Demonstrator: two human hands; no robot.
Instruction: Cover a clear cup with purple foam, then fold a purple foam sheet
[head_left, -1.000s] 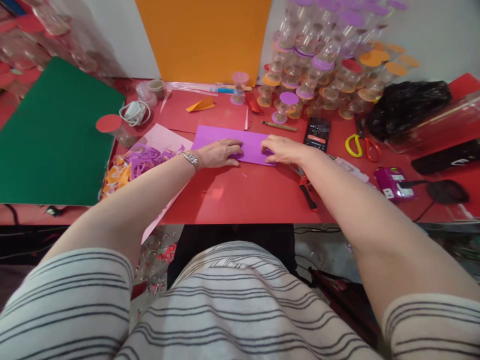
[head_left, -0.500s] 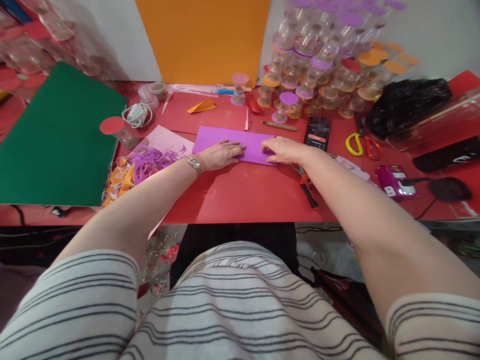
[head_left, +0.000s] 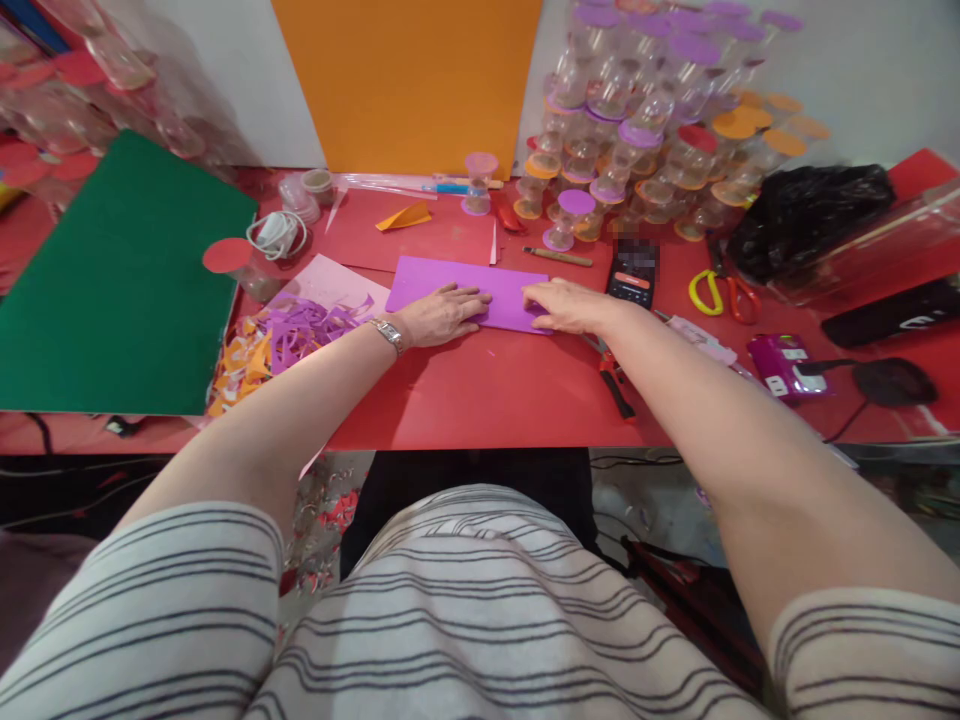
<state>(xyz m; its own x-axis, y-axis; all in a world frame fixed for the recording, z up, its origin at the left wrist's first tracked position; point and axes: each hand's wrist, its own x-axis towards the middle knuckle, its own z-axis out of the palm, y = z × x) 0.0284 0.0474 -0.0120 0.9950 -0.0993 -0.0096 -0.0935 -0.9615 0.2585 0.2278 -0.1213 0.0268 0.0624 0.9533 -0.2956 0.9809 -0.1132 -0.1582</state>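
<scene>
A folded-looking strip of purple paper (head_left: 420, 280) lies lengthwise on the red tabletop in front of me. My left hand (head_left: 442, 315) rests flat on its lower middle, fingers stretched out to the right. At the right end of the strip, my right hand (head_left: 568, 305) has its fingers bent around the paper's edge, thumb low and index finger above. The part under that palm is hidden. Just below my right wrist are red-and-black-handled pliers (head_left: 616, 388). Purple and orange paper scraps (head_left: 304, 335) are heaped left of the strip, near my left forearm.
Behind the strip lie red sheets (head_left: 420, 240), an orange scrap (head_left: 405, 216) and a slim brown tool (head_left: 557, 257). Stacked clear hourglass-shaped pieces (head_left: 630, 130) stand back right. A phone (head_left: 634, 275), scissors (head_left: 724, 295) and a purple box (head_left: 784, 365) sit rightward; a green board (head_left: 120, 290) leftward.
Both hands keep their places on the purple paper. Only the camera view has shifted slightly.
</scene>
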